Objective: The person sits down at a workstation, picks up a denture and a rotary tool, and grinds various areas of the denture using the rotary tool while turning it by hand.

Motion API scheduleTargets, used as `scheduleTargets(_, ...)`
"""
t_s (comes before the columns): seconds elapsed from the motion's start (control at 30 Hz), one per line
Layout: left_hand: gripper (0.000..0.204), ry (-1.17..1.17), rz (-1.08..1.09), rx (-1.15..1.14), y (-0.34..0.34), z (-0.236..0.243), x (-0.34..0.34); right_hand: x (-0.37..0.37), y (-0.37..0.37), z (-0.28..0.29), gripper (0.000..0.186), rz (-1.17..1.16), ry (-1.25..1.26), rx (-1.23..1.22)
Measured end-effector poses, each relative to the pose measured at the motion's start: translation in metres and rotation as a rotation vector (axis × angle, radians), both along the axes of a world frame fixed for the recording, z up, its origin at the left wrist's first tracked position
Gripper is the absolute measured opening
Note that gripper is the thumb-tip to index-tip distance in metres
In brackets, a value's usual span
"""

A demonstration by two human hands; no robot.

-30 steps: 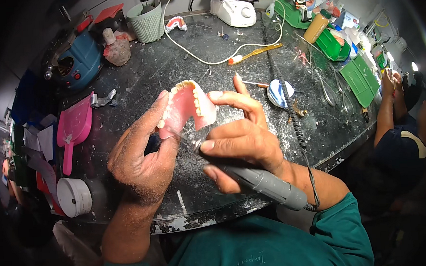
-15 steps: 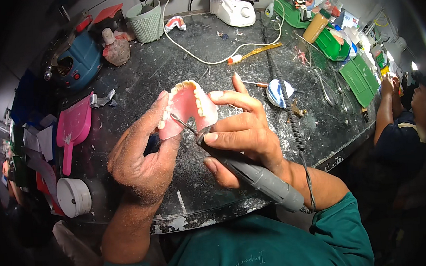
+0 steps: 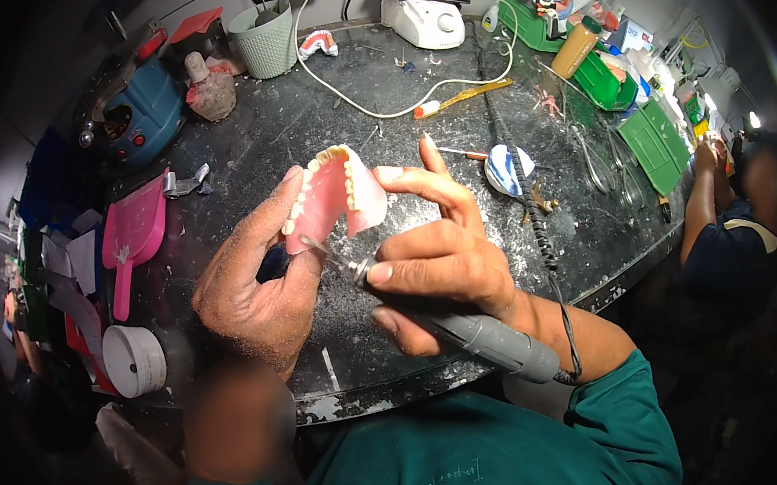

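A pink denture (image 3: pixel 326 200) with a curved row of cream teeth is held up over the middle of the bench. My left hand (image 3: pixel 254 267), dusted with pale powder, pinches its left side between thumb and fingers. In my right hand (image 3: pixel 447 261) lies a black and grey rotary handpiece (image 3: pixel 490 342), gripped like a pen. Its thin metal bur (image 3: pixel 326 251) points up and left, at the lower left edge of the denture; the tip is blurred. My right index finger touches the denture's right side.
A coiled cord (image 3: pixel 537 235) runs across the dark, dusty bench (image 3: pixel 440 393). Left are a pink dustpan (image 3: pixel 133 225), a white tub (image 3: pixel 135 359) and a blue machine (image 3: pixel 145 115). A white control box (image 3: pixel 425 23) stands behind; green trays (image 3: pixel 654 148) and another person (image 3: pixel 726 225) are right.
The denture has turned a little in my left hand, its right side tipping. The bur has shifted from the inner left side down to the lower left edge.
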State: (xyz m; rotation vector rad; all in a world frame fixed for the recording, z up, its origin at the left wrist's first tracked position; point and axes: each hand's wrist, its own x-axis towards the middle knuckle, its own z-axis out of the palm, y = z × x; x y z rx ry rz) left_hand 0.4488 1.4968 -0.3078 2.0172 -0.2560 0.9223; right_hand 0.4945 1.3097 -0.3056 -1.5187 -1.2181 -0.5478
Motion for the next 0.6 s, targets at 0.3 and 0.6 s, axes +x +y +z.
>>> scheduleTargets(0.3, 0.042, -0.015, 0.043, -0.068, -0.0044, 0.0016, 0.0015, -0.0005, -0.0025, 0.0028, 0.039, 0.020, 0.007, -0.027)
scheduleTargets(0.6, 0.042, -0.028, 0.003, -0.154, -0.0044, -0.0003, 0.0023, 0.0000, -0.0005, -0.0007, 0.041, 0.045, -0.031, -0.026)
